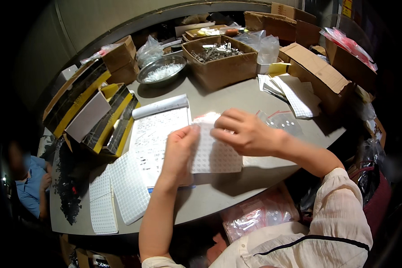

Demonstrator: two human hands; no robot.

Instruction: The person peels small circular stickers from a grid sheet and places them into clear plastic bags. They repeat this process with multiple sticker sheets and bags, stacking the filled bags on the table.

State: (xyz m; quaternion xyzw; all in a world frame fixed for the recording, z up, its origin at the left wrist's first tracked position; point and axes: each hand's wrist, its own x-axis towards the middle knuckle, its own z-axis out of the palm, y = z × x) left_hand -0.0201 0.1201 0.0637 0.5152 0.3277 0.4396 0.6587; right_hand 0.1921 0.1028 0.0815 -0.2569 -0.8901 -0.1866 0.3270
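Observation:
Near the middle of the table, my left hand (182, 149) is closed, its thumb and fingers pinched at the left side of a white sheet of small round stickers (216, 158). My right hand (241, 131) hovers over the upper part of that sheet with bent fingers drawn together. What its fingertips hold, if anything, is hidden. Between the hands, a pale shiny piece with a reddish edge (206, 117) shows, too blurred to name. A printed paper pad (158, 129), its top page rolled back, lies left of my left hand.
More sticker sheets (128, 187) lie at the front left. Black-and-yellow boxes (114, 118) stand behind them. Farther back are a metal bowl of small white pieces (161, 71) and a cardboard box of metal parts (221, 67). Clear bags (281, 121) lie right; a person (29, 183) sits left.

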